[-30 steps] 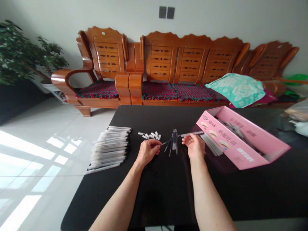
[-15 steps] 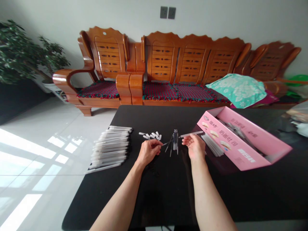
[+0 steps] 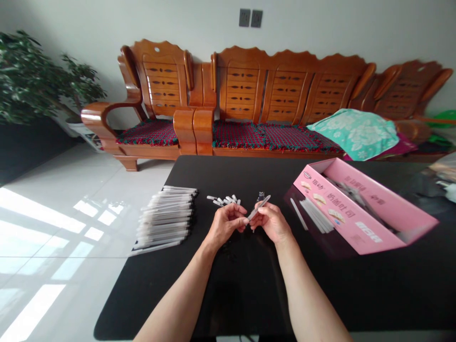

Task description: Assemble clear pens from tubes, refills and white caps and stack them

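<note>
My left hand [image 3: 228, 224] and my right hand [image 3: 273, 224] meet over the middle of the black table. In my right hand is a translucent white pen barrel [image 3: 264, 202], tilted up to the right. My left fingers are pinched at its lower end; the thin refill they held is now mostly hidden there. Just behind my right fingers, the tips of several pen refills [image 3: 261, 195] show. Small white pen caps [image 3: 225, 200] lie beyond my left hand. To the left is a row of white pens [image 3: 166, 216] with dark ends.
A pink box [image 3: 335, 209] with things inside stands at the right. Several white barrels [image 3: 318, 216] lie along its near side, with a single barrel [image 3: 298, 213] apart from them. Behind the black table [image 3: 245, 294] is a wooden bench [image 3: 242, 95].
My right hand has moved left with the pen barrel and turned it to a slant. My left hand has shifted slightly right, so the barrel's end meets its fingers.
</note>
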The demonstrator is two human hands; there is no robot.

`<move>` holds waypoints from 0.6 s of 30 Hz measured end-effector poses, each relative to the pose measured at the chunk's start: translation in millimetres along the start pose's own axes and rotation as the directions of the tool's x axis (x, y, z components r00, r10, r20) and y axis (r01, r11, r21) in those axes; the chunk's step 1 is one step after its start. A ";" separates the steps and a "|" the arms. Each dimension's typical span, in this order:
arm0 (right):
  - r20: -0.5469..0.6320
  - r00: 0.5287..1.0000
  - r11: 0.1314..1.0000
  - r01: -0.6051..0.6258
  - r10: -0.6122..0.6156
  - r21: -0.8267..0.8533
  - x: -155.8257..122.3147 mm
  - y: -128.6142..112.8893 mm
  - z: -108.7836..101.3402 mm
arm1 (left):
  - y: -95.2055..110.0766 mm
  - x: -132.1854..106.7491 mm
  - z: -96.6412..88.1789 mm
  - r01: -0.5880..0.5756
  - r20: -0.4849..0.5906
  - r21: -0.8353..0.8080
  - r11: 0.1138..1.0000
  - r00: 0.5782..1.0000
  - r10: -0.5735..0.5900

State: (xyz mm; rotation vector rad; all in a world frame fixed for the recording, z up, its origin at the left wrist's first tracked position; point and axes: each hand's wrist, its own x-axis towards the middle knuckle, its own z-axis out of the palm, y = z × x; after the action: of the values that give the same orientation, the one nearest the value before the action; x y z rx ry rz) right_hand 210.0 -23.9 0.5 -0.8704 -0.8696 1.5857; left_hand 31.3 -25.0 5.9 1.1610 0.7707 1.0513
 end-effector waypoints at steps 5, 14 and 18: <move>-0.039 0.998 0.997 0.041 -0.039 0.067 0.2 -3.3 -0.1 | 5.2 1.4 -7.2 -0.043 -0.058 0.081 0.996 0.997 0.048; -0.108 0.990 0.996 0.089 -0.086 0.022 1.6 -5.4 -2.1 | -2.7 9.3 -42.2 0.053 -0.346 0.828 0.558 0.831 0.436; -0.103 0.990 0.995 0.098 -0.098 -0.008 0.9 -5.2 0.2 | -13.0 13.9 -46.0 0.086 -0.246 0.934 0.346 0.859 0.449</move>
State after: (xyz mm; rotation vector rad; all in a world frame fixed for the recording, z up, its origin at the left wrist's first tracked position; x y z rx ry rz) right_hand 212.0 -22.3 5.1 -0.8906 -0.8292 1.4418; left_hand -2.3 3.1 -17.8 2.0540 1.8447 1.0999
